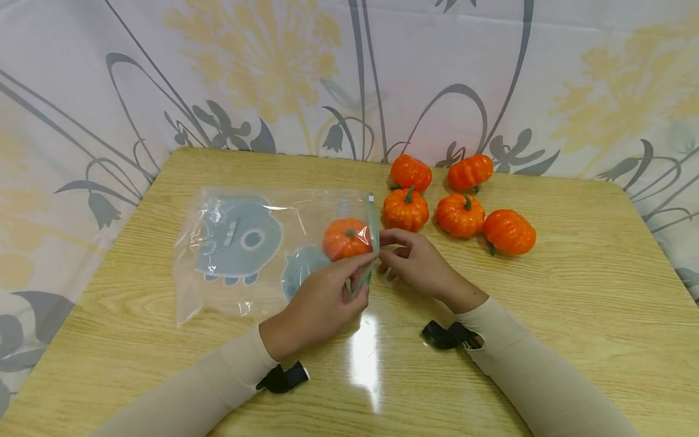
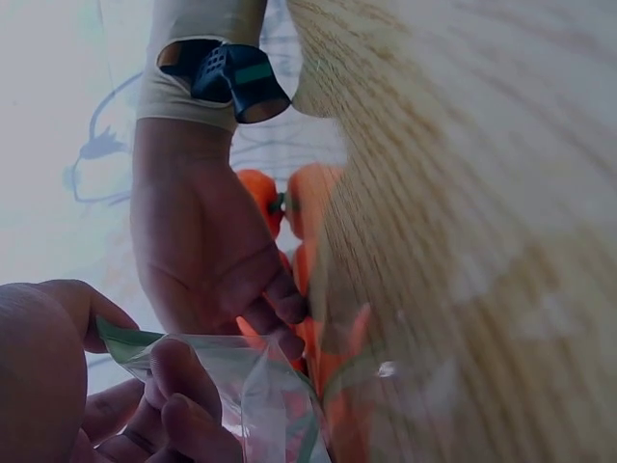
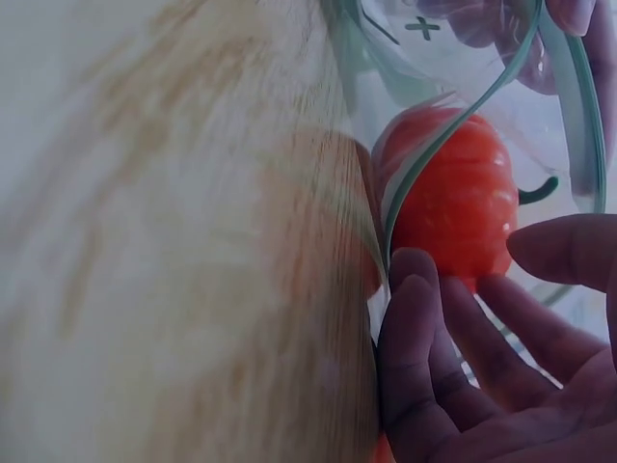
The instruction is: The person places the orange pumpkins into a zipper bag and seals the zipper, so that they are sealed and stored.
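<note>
Clear plastic bag (image 1: 303, 221), green-rimmed, printed with pale blue figures, lies on the wood-grain table (image 1: 579, 291); one glossy ribbed orange pumpkin (image 1: 345, 240) just inside its mouth. My left hand (image 1: 324, 300) pinches the rim; my right hand (image 1: 420, 264), fingers loosely spread, is at the opening, pumpkin contact unclear.

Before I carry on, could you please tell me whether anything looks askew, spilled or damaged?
I see no spill or damage. The rightmost pumpkin and both rear pumpkins look askew, tipped with stems low, unlike the two upright loose pumpkins.
</note>
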{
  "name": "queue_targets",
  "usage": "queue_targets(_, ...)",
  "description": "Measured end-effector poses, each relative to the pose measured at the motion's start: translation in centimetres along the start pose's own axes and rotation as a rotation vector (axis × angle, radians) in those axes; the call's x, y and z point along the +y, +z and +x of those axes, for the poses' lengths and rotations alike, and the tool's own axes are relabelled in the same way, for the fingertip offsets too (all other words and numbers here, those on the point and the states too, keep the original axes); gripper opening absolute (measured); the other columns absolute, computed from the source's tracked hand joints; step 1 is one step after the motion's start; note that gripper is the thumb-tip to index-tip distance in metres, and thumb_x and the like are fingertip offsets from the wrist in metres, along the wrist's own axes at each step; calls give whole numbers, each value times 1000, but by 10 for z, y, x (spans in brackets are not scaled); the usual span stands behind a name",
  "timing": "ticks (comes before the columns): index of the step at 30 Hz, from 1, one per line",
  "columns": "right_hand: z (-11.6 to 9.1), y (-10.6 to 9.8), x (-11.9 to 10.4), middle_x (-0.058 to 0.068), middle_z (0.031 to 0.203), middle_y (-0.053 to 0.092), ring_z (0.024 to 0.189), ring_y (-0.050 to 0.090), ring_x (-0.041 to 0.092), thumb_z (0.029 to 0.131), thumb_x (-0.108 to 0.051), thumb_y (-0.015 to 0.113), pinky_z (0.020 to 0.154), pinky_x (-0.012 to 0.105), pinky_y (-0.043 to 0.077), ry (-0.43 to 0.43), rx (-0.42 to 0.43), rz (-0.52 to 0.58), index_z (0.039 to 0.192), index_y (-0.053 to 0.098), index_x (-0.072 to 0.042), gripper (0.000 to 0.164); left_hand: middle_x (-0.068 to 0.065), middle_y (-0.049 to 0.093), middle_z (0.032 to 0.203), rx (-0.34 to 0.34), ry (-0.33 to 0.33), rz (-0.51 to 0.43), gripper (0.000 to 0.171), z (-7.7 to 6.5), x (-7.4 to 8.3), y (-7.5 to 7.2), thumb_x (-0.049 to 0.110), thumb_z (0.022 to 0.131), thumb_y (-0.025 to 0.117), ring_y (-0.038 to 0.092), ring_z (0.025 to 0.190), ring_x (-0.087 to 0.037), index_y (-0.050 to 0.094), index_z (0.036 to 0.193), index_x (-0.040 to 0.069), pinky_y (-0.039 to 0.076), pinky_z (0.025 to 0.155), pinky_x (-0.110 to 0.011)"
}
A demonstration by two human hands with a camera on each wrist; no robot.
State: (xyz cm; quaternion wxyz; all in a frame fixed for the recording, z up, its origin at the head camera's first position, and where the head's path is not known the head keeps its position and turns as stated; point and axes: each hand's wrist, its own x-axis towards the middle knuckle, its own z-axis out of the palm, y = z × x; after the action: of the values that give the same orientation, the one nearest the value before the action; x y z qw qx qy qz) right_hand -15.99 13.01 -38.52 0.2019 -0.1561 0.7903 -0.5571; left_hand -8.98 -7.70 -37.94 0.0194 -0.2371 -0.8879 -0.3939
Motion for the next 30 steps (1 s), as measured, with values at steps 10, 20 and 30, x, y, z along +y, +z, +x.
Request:
queue_targets(10, 3, -3, 0, 17, 128, 63, 86, 70, 28, 100, -11, 57, 71, 34, 59, -42, -41, -48, 134, 59, -4, 35, 6, 50, 76, -5, -4, 18, 49, 2, 0, -2, 14, 90, 64, 45, 62, -4, 57, 139, 14, 43, 57, -20)
queue_targets(20, -1, -10, -4, 12, 116, 71, 94, 68, 24, 97, -9, 62, 79, 35, 57, -186, 252, -322, 123, 67, -6, 27, 9, 51, 77, -23, -5, 16, 50, 2, 0, -1, 16, 92, 64, 47, 62, -3, 56, 141, 15, 44, 57, -20)
queue_targets(30, -2, -19, -3, 16, 114, 65, 100, 62, 28, 92, -2, 66, 84, 45, 56, -325, 399, -399, 119, 67, -1, 26, 8, 53, 80, -33, 12, 0, 49, 2, -1, 0, 14, 92, 64, 47, 63, -3, 57, 140, 12, 44, 57, -19)
